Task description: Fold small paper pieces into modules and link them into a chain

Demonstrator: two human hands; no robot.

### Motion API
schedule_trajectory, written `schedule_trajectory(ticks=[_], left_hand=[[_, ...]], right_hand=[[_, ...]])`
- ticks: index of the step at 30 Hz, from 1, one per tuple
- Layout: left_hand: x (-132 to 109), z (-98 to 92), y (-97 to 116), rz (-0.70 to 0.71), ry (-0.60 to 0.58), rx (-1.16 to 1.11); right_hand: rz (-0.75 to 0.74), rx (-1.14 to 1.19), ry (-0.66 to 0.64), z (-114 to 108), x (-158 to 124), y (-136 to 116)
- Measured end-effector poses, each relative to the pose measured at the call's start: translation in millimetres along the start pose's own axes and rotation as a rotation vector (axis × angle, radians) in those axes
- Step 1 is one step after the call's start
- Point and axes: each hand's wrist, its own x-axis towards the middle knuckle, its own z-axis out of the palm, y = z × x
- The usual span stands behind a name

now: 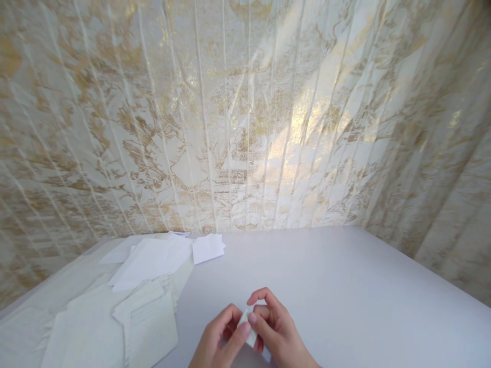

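Observation:
Low in the middle of the head view, both hands hold a small folded piece of white paper (251,338) above the white table. My left hand (222,335) pinches its left side, thumb lying on top. My right hand (278,329) grips the right side between thumb and curled fingers, and its index finger is raised and bent clear of the paper. The paper's lower part is partly hidden by the fingers.
White sheets (153,260) lie in a loose pile at the back left of the table (345,286). Nearer, stacks of off-white paper pieces (151,327) spread out. A small white paper stack (207,249) sits beside the pile. A gold-patterned curtain (245,128) hangs behind.

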Motion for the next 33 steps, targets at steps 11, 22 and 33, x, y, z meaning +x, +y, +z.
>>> schedule_trajectory(ticks=[11,22,33], left_hand=[[3,-3.0,6,-0.09,-0.105,-0.098],[1,-6.1,23,-0.047,0.029,0.065],[-1,0.1,18,0.014,0.14,-0.043]], right_hand=[[0.005,-0.017,-0.042,0,-1,7],[-0.047,0.005,0.016,-3,1,4],[-0.171,-0.224,0.093,-13,5,9]])
